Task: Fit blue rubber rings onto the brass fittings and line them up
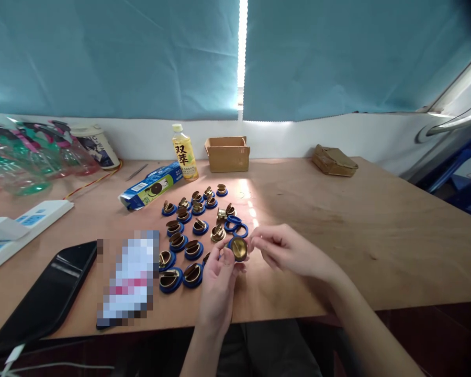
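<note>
My left hand (220,275) grips a round brass fitting with a blue ring (238,248), its brass face turned up toward me. Close to the fitting's right edge, my right hand (284,248) has thumb and fingers pinched together; whatever may be between the fingertips is too small to tell. Just beyond the hands lie loose blue rings (241,230) and a few brass fittings without rings (218,233). To the left, several brass fittings in blue rings (193,250) stand in rough rows, many with a half-round flap tilted up.
Behind the fittings are a blue box (153,186), a yellow drink bottle (184,152) and an open cardboard box (228,157). A cardboard packet (335,160) lies far right. At left are a black tablet-like device (47,298), a power strip (27,225) and spray bottles (35,152).
</note>
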A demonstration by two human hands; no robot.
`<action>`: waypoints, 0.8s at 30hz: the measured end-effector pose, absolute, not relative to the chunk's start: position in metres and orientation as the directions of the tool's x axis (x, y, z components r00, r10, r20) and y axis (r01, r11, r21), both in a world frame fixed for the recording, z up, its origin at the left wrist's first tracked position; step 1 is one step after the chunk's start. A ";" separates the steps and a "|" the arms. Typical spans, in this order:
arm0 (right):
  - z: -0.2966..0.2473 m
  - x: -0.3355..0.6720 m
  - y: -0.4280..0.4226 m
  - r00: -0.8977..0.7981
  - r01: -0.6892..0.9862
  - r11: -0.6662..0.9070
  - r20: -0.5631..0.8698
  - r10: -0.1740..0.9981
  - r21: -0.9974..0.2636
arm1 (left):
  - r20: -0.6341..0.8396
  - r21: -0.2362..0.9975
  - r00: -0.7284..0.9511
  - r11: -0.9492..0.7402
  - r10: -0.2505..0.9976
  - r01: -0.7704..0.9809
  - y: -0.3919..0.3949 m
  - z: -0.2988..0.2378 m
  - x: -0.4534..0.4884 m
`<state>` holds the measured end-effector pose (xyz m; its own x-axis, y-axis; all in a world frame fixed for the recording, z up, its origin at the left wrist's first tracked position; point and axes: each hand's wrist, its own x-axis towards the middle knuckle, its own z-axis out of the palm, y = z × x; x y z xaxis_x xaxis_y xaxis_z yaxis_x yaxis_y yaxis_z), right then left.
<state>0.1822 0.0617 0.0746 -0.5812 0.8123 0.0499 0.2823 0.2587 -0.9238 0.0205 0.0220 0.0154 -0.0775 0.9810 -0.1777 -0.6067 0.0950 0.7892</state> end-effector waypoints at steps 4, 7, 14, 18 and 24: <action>0.059 0.171 0.045 -0.559 0.232 0.229 0.063 0.827 -0.945 | -0.153 0.777 -0.038 0.096 0.988 -0.622 0.021 0.015 0.019; 0.059 0.169 0.040 -0.512 0.187 0.217 0.093 0.854 -0.958 | -0.137 0.770 -0.028 0.089 0.990 -0.631 0.021 0.015 0.019; 0.053 0.175 0.043 -0.438 -0.119 -0.109 -0.046 0.898 -0.987 | -0.056 0.812 -0.019 0.034 0.998 -0.583 0.020 0.011 0.018; 0.043 0.172 0.043 -0.432 -0.301 -0.229 -0.082 0.898 -0.926 | -0.024 0.823 -0.034 0.000 0.999 -0.568 0.021 0.007 0.019; 0.042 0.171 0.040 -0.390 -0.391 -0.212 -0.048 0.920 -0.896 | 0.067 0.832 -0.034 -0.074 0.997 -0.550 0.021 0.004 0.020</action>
<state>0.1710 0.0403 0.0419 -0.3898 0.9197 -0.0476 -0.3910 -0.2121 -0.8956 0.0197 0.0210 0.0037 -0.0344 0.9972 0.0665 -0.5498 -0.0745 0.8320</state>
